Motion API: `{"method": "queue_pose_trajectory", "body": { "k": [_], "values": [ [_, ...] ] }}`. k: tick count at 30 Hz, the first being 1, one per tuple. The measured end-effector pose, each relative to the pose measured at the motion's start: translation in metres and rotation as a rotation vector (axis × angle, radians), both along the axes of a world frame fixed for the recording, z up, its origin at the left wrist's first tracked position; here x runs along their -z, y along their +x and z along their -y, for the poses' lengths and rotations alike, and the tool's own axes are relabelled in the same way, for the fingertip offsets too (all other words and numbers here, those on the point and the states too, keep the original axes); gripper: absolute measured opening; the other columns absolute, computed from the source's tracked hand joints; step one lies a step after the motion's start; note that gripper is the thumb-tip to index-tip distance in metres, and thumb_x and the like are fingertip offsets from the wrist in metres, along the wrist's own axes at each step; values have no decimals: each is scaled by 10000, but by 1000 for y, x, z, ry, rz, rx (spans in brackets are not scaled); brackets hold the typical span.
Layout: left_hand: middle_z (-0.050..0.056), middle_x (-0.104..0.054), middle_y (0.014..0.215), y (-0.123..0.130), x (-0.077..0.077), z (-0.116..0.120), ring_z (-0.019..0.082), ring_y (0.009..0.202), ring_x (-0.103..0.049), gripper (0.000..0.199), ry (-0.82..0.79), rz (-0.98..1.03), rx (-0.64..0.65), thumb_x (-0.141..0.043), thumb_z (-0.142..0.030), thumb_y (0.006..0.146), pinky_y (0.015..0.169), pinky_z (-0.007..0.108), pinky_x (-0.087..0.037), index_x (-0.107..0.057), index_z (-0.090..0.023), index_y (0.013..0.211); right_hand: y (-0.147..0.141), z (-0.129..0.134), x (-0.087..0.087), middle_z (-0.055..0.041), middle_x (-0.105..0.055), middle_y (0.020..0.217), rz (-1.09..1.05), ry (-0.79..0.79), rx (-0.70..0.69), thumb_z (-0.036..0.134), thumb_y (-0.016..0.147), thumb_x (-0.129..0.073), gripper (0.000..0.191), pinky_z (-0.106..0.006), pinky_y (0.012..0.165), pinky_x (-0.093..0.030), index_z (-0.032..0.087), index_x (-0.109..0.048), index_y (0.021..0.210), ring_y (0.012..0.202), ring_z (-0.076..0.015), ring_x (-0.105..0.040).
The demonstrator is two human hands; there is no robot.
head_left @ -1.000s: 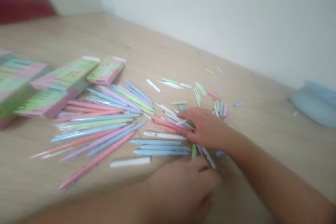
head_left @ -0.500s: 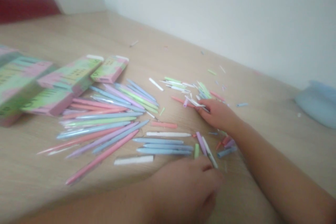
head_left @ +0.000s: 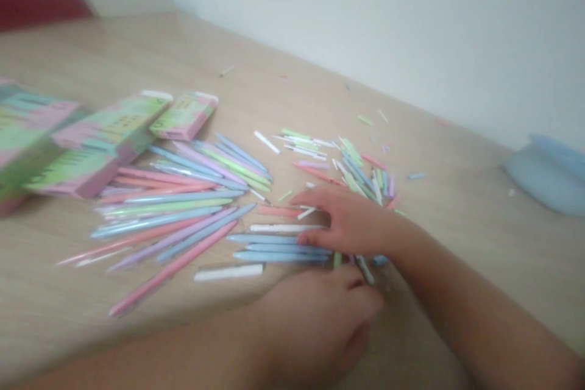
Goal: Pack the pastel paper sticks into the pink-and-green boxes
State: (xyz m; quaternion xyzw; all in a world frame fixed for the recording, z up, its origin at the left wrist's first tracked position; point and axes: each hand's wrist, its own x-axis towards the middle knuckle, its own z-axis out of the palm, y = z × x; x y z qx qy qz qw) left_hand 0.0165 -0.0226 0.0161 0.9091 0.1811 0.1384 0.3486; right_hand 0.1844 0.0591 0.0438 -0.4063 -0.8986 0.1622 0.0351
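Long pastel pens lie fanned on the table, next to printed boxes; a loose heap of short pen pieces remains unaligned at right, with a pale blue object beyond it. My right hand lies between them, fingers spread above blue pens. My left hand curls just below the heap; its fingers are partly hidden, and I cannot tell whether they pinch anything.

The left hand is seen at the near edge and the right hand just beyond it, and both are bare. A long, smooth, bare right forearm is shown reaching the right edge of the view. A small dark patch is visible on one finger of the left hand, too blurred to be made out.
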Motion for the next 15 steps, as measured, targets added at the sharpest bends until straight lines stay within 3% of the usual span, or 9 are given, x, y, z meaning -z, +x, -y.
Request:
{"method": "queue_pose_trajectory", "body": {
  "k": [2,6,10,15],
  "values": [
    [59,-688,1172,0,-1,0,212,1038,-662,197,11,-1,0,-513,-240,1015,902,321,-561,-657,-199,1143,-7,4,1,-55,-702,1406,24,-63,-38,566,865,-801,656,-401,1080,-483,280,-633,1431,1265,-288,-651],
    [50,-684,1169,1,-1,1,199,985,-666,166,15,-23,7,-519,-248,1016,834,305,-563,-649,-205,1109,-6,1,5,-69,-747,1289,34,-10,-12,391,973,-693,371,-411,1066,-470,246,-694,1315,1189,-277,-672],
    [28,-679,1135,1,2,3,188,943,-672,117,52,-12,-21,-533,-257,1011,769,292,-556,-625,-214,1070,13,-1,8,-84,-748,1252,22,80,50,312,994,-635,303,-402,1041,-475,221,-704,1274,1156,-273,-679],
    [-2,-663,1092,1,7,5,188,902,-675,96,113,-12,-26,-536,-273,1014,718,308,-556,-609,-232,1062,40,2,15,-122,-735,1278,108,142,201,358,1010,-615,357,-441,1018,-515,204,-674,1327,1162,-309,-687]
  ]
}}
